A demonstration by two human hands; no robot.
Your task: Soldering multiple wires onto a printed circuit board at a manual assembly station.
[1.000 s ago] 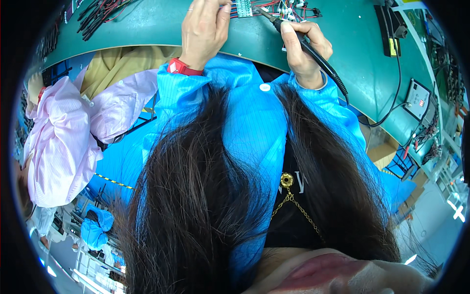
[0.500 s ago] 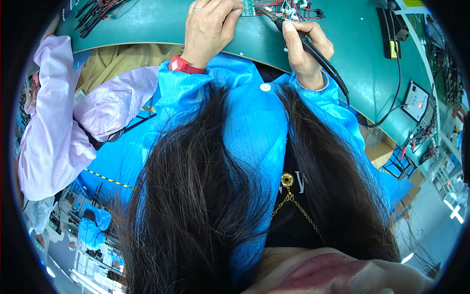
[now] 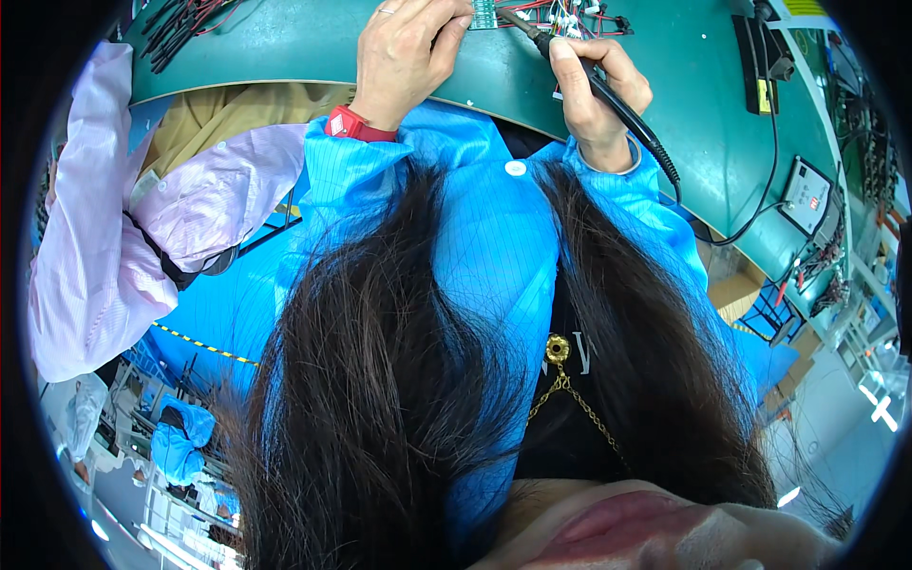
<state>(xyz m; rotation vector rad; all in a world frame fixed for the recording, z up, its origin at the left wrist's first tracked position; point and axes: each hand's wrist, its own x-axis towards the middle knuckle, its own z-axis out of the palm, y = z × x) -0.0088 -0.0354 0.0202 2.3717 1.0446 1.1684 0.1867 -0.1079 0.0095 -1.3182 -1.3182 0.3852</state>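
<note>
My right hand (image 3: pixel 598 100) is closed around a black soldering iron (image 3: pixel 627 119), its metal tip pointing up and left at a small green circuit board (image 3: pixel 484 13). Beside the board's left edge is my left hand (image 3: pixel 404 57), fingers bent together at the top of the picture. Part of those fingers is cut off, so what they pinch cannot be made out. Thin red, black and white wires with small plugs (image 3: pixel 570 19) lie just right of the board, behind the iron.
A green-topped bench (image 3: pixel 285 52) curves across the top. Black cables (image 3: pixel 180 33) lie at its far left. Right are a black iron stand (image 3: pixel 760 66) and a white control box (image 3: pixel 808 195) with a cord. A person in a pink sleeve (image 3: pixel 85 237) sits close at left.
Both my hands stay almost in place, the iron's tip still at the board. The neighbouring person's pink sleeve has shifted slightly left.
</note>
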